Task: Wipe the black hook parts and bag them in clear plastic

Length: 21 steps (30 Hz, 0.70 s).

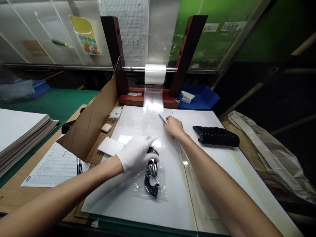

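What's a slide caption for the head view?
Gloved left hand above bagged black part; bare right hand holds small knife on film.

The person's left forearm (61,194) and right forearm (219,184) reach forward from the lower corners, both bare; the left hand (134,154) wears a white glove (130,154), its fingers extended and slightly spread, angled up and to the right; the right hand (174,127) stays bare, angled forward and to the left, its fingers curled downward and gathered together; the 2 hands are well apart.
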{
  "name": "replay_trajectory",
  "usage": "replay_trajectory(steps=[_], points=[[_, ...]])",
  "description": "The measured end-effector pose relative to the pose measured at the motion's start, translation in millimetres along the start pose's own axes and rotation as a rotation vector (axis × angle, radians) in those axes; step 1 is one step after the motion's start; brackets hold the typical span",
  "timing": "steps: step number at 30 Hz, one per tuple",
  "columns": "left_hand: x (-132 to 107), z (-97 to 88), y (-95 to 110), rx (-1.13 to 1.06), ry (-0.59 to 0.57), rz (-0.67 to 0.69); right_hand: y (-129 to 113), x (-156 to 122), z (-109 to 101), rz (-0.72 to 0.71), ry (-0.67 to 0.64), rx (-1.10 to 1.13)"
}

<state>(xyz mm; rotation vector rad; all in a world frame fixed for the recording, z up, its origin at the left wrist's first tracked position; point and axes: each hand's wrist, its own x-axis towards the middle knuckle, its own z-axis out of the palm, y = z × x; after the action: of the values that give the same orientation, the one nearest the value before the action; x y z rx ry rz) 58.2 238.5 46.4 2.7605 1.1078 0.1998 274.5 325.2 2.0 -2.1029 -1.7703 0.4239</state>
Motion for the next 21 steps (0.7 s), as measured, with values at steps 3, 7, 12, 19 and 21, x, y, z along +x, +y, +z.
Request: replay_trajectory(steps=[3,7,12,19,21], points=[[26,-7.3,-40,-0.065,0.129,-0.108,28,-7,-21,-0.029,0.02,-0.008],[59,-0.8,-92,-0.158,0.094,-0.134,41,-17,-51,-0.227,0.019,-0.002],[74,24.3,-118,-0.194,-0.024,-0.119,1,-7,-33,-0.511,-0.025,-0.082],[80,36.6,-132,-0.199,-0.112,-0.139,-2,11,-24,-0.605,-0.075,-0.229],[79,35.3,-132,-0.204,-0.123,-0.156,20,5,-45,-0.568,-0.072,-0.274]])
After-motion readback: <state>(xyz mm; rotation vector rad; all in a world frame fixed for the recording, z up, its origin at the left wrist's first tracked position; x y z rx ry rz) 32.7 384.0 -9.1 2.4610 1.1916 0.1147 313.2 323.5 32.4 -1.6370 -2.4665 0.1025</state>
